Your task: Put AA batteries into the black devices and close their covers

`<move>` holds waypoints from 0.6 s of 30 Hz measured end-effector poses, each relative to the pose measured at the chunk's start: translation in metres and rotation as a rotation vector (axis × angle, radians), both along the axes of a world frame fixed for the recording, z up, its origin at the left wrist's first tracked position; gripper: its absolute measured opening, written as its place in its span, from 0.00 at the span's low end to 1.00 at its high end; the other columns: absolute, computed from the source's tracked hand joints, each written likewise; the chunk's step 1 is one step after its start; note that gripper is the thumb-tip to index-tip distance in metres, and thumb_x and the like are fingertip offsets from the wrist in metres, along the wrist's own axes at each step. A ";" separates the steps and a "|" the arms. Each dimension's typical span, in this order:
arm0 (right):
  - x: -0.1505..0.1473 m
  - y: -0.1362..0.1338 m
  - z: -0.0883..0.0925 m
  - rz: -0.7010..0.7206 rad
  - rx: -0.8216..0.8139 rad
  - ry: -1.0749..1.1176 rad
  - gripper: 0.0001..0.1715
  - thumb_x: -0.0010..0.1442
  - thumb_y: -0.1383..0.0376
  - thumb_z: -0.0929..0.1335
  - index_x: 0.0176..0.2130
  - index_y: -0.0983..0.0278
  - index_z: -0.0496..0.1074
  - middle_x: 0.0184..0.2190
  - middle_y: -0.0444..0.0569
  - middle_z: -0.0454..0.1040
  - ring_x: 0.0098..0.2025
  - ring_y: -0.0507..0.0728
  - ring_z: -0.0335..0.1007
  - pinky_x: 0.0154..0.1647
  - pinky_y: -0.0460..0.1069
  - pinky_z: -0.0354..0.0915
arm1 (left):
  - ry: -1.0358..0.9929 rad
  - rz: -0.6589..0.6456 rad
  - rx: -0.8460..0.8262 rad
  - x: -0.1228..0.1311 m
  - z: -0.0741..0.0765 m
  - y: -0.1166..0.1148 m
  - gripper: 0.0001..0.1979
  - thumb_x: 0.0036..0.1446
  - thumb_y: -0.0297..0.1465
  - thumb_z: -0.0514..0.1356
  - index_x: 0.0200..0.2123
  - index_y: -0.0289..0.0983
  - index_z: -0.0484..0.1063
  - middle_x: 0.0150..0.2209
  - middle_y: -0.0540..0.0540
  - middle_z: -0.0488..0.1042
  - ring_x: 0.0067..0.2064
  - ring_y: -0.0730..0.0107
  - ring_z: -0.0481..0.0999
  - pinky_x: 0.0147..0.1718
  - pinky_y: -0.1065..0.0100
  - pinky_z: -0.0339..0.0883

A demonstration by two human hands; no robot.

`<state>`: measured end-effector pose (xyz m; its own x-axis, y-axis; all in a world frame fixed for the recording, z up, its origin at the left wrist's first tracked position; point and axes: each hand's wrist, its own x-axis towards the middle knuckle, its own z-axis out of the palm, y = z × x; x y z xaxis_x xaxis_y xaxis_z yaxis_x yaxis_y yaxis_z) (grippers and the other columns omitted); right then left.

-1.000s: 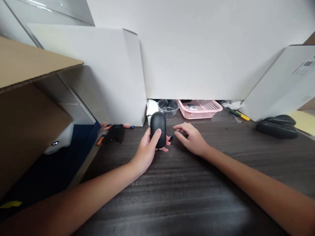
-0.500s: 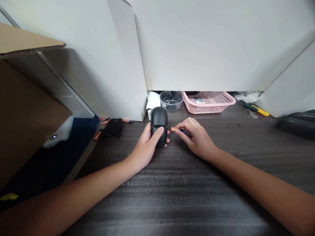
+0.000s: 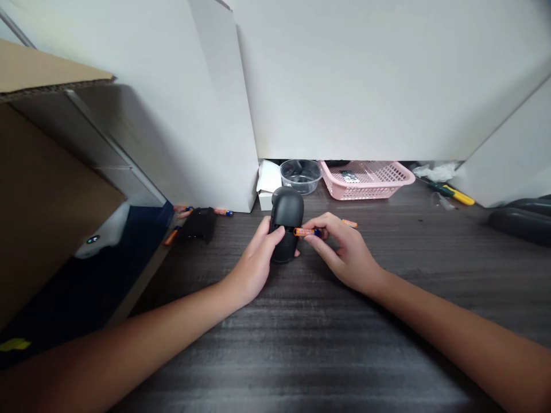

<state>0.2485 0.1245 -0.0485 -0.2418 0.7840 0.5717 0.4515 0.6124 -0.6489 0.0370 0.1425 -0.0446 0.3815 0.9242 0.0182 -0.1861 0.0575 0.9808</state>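
My left hand (image 3: 257,258) is closed around a black rounded device (image 3: 287,207), its thumb lying across an open slot in the middle. The device stands tilted a little to the right and looks like a mouse with its battery bay exposed. Between thumb and fingers of my right hand (image 3: 338,246) is an orange and blue battery (image 3: 305,232), its orange end at the device's right edge; whether it touches the slot I cannot tell. Behind the right hand a second battery (image 3: 349,223) lies on the table.
A black curved cover (image 3: 198,224) lies at left among several batteries (image 3: 222,212). Along the back stand a white box (image 3: 266,201), a clear round bowl (image 3: 301,184) and a pink basket (image 3: 370,192). A yellow-handled tool (image 3: 460,197) is at right, a cardboard box (image 3: 51,166) at left.
The device has shifted slightly right and tilted in my left hand. My right hand has brought the battery up against or over its right edge. The battery behind now shows more.
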 end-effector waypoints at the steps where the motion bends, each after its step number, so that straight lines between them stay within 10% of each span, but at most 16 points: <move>1: 0.000 -0.001 0.001 -0.003 0.011 0.000 0.05 0.74 0.63 0.68 0.49 0.57 0.75 0.43 0.48 0.78 0.42 0.57 0.72 0.41 0.52 0.69 | -0.006 0.003 -0.003 0.000 -0.001 0.000 0.14 0.71 0.44 0.59 0.50 0.41 0.71 0.42 0.48 0.78 0.40 0.65 0.79 0.47 0.63 0.72; 18: -0.010 -0.010 0.009 0.027 0.238 -0.146 0.06 0.73 0.66 0.70 0.49 0.56 0.74 0.41 0.48 0.81 0.43 0.60 0.75 0.46 0.59 0.70 | 0.030 -0.071 -0.003 0.002 0.009 -0.005 0.14 0.65 0.41 0.67 0.47 0.40 0.73 0.39 0.49 0.76 0.41 0.64 0.77 0.44 0.65 0.75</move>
<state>0.2388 0.1147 -0.0393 -0.3539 0.6239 0.6967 0.5111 0.7529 -0.4145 0.0387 0.1376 -0.0359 0.4463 0.8949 0.0029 -0.1521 0.0726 0.9857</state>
